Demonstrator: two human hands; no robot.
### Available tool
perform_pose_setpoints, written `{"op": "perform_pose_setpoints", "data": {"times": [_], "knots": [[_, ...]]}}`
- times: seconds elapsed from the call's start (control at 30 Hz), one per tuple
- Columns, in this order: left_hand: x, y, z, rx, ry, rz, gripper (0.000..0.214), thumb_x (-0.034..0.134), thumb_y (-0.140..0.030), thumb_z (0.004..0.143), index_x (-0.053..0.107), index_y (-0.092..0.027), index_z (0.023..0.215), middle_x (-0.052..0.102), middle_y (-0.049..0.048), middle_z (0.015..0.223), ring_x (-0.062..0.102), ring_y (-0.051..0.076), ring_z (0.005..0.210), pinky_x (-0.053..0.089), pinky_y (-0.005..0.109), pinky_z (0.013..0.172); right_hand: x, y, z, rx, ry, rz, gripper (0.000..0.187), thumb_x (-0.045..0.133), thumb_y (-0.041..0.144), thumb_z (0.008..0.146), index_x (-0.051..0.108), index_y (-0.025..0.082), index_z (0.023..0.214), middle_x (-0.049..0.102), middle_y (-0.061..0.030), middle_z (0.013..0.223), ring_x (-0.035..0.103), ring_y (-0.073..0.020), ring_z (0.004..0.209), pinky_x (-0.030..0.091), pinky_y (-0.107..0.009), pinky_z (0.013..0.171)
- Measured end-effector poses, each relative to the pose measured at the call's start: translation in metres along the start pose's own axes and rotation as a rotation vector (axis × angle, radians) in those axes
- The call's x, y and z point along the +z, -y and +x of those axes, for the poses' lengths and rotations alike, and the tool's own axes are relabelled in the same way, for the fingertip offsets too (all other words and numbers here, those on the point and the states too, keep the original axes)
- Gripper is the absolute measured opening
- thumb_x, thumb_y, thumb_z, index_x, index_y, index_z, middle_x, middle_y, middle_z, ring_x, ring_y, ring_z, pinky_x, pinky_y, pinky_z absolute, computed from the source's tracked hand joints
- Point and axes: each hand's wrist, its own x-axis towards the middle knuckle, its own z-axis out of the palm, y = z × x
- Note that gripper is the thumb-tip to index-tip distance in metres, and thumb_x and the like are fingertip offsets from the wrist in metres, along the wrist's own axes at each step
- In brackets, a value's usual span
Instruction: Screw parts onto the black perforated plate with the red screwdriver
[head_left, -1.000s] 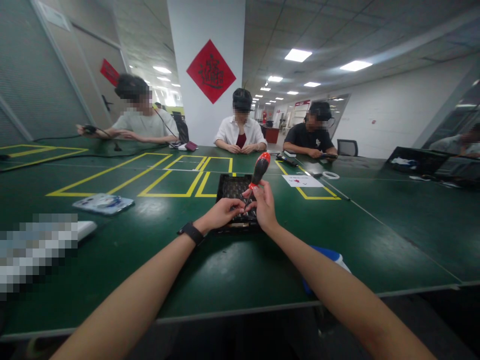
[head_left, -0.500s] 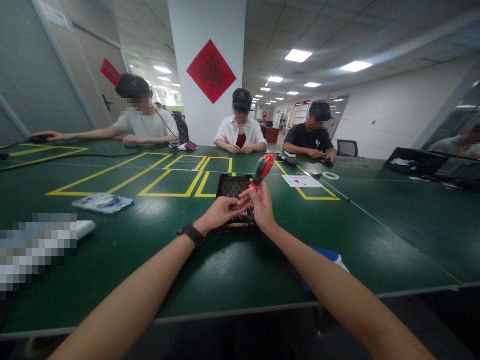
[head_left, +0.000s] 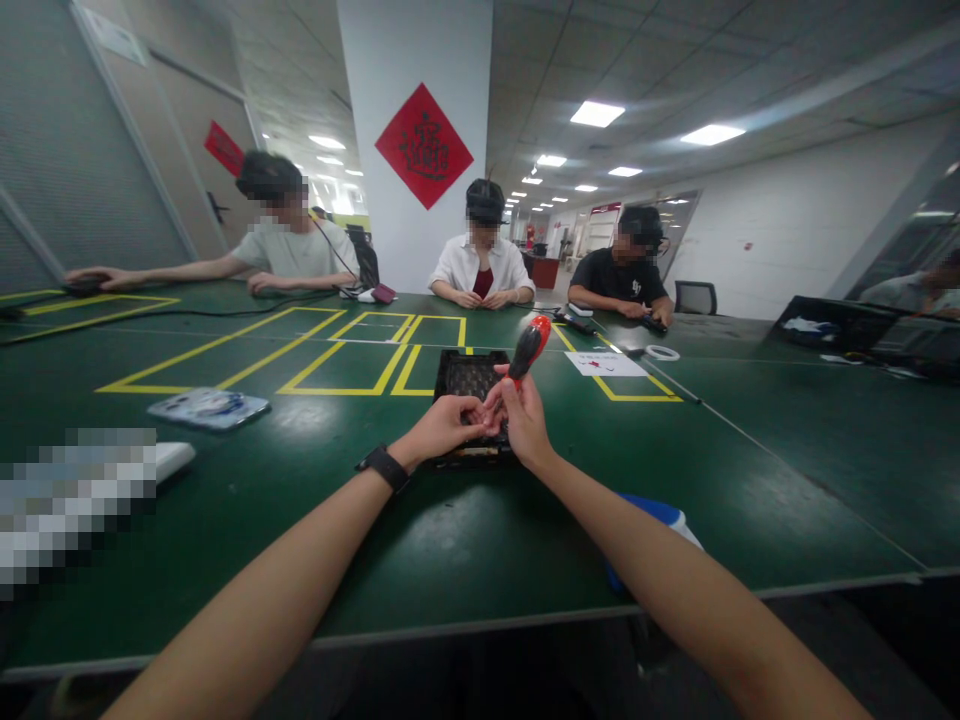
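My right hand (head_left: 521, 420) is closed round a screwdriver with a red and black handle (head_left: 527, 350), which tilts up and to the right. My left hand (head_left: 442, 425), a black watch on its wrist, pinches at the screwdriver's lower end, fingertips touching those of the right hand. What they pinch is too small to make out. Both hands hover over the near part of a black tray (head_left: 466, 378) with a grid of small cells, lying on the green table (head_left: 315, 480).
Three people sit at the far side of the table, a fourth at the far right. A clear plastic pack (head_left: 208, 407) lies left, a blue and white object (head_left: 660, 520) under my right forearm. Yellow tape boxes, a paper sheet (head_left: 607, 363) and a tape roll (head_left: 661, 352) lie beyond.
My hands came a little closer together and the screwdriver handle tilted slightly more to the right. The far-left person stretched an arm out along the table.
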Motion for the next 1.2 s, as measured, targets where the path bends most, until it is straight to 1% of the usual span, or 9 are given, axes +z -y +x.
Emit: {"op": "perform_pose_setpoints", "data": {"times": [0.23, 0.33, 0.43, 0.63, 0.73, 0.83, 0.93, 1.07, 1.2], "knots": [[-0.003, -0.001, 0.000, 0.009, 0.063, 0.071, 0.027, 0.050, -0.034, 0.079, 0.064, -0.011, 0.077, 0.063, 0.0020, 0.070, 0.053, 0.013, 0.065, 0.041, 0.022, 0.065, -0.001, 0.002, 0.000, 0.014, 0.029, 0.029, 0.030, 0.038, 0.042, 0.086, 0.039, 0.024, 0.109, 0.053, 0.0040, 0.068, 0.049, -0.0058, 0.047, 0.038, -0.015, 0.036], [-0.002, 0.001, 0.001, 0.008, 0.021, 0.023, 0.023, 0.054, -0.033, 0.076, 0.061, -0.012, 0.081, 0.063, 0.0026, 0.076, 0.055, 0.014, 0.070, 0.042, 0.023, 0.068, 0.000, 0.002, 0.000, -0.006, 0.004, 0.008, 0.028, 0.040, 0.041, 0.086, 0.040, 0.023, 0.107, 0.051, 0.0047, 0.066, 0.048, -0.0056, 0.046, 0.038, -0.015, 0.037], [0.000, 0.005, 0.002, -0.006, -0.042, 0.038, 0.021, 0.058, -0.033, 0.073, 0.060, -0.012, 0.078, 0.061, 0.0019, 0.073, 0.054, 0.013, 0.068, 0.042, 0.023, 0.065, 0.001, 0.001, -0.001, -0.011, -0.003, -0.002, 0.027, 0.041, 0.041, 0.086, 0.039, 0.023, 0.106, 0.051, 0.0050, 0.066, 0.048, -0.0054, 0.046, 0.038, -0.015, 0.037], [-0.001, 0.005, 0.002, 0.022, 0.016, 0.056, 0.020, 0.052, -0.031, 0.078, 0.060, -0.013, 0.078, 0.062, 0.0019, 0.074, 0.053, 0.013, 0.070, 0.042, 0.024, 0.070, 0.001, 0.000, -0.001, 0.004, -0.005, 0.025, 0.029, 0.037, 0.044, 0.086, 0.037, 0.024, 0.107, 0.051, 0.0046, 0.068, 0.049, -0.0054, 0.046, 0.038, -0.015, 0.036], [-0.001, 0.002, 0.002, 0.029, -0.002, 0.065, 0.021, 0.051, -0.032, 0.079, 0.060, -0.013, 0.082, 0.062, 0.0026, 0.078, 0.054, 0.014, 0.074, 0.043, 0.026, 0.074, 0.000, 0.001, 0.003, 0.003, -0.033, 0.005, 0.029, 0.038, 0.044, 0.085, 0.040, 0.023, 0.106, 0.052, 0.0041, 0.070, 0.048, -0.0053, 0.047, 0.040, -0.015, 0.037], [-0.001, 0.001, 0.002, 0.027, -0.109, 0.056, 0.027, 0.053, -0.035, 0.078, 0.058, -0.015, 0.095, 0.061, 0.0044, 0.089, 0.054, 0.014, 0.078, 0.043, 0.026, 0.075, -0.008, 0.006, 0.013, -0.058, -0.171, -0.095, 0.028, 0.045, 0.043, 0.082, 0.046, 0.022, 0.101, 0.054, 0.0002, 0.081, 0.053, -0.0074, 0.060, 0.044, -0.016, 0.044], [0.000, 0.001, 0.002, -0.001, -0.188, 0.035, 0.033, 0.054, -0.038, 0.077, 0.056, -0.016, 0.101, 0.060, 0.0047, 0.092, 0.054, 0.013, 0.076, 0.044, 0.025, 0.071, -0.025, 0.009, 0.026, -0.123, -0.286, -0.282, 0.030, 0.053, 0.042, 0.077, 0.052, 0.022, 0.099, 0.056, -0.0032, 0.094, 0.053, -0.0116, 0.078, 0.048, -0.019, 0.053], [0.000, 0.002, 0.002, -0.040, -0.196, 0.012, 0.032, 0.051, -0.042, 0.078, 0.059, -0.015, 0.092, 0.062, 0.0036, 0.084, 0.056, 0.013, 0.073, 0.044, 0.025, 0.069, -0.048, 0.000, 0.035, -0.084, -0.288, -0.458, 0.029, 0.052, 0.041, 0.077, 0.054, 0.020, 0.097, 0.056, -0.0016, 0.083, 0.052, -0.0115, 0.069, 0.045, -0.021, 0.053], [-0.002, 0.002, 0.001, -0.060, -0.145, -0.020, 0.032, 0.049, -0.043, 0.079, 0.061, -0.014, 0.084, 0.064, 0.0033, 0.076, 0.057, 0.014, 0.069, 0.044, 0.026, 0.068, -0.056, -0.016, 0.036, -0.065, -0.305, -0.499, 0.026, 0.050, 0.040, 0.078, 0.053, 0.019, 0.093, 0.053, 0.0005, 0.074, 0.048, -0.0106, 0.061, 0.042, -0.021, 0.051]]}}
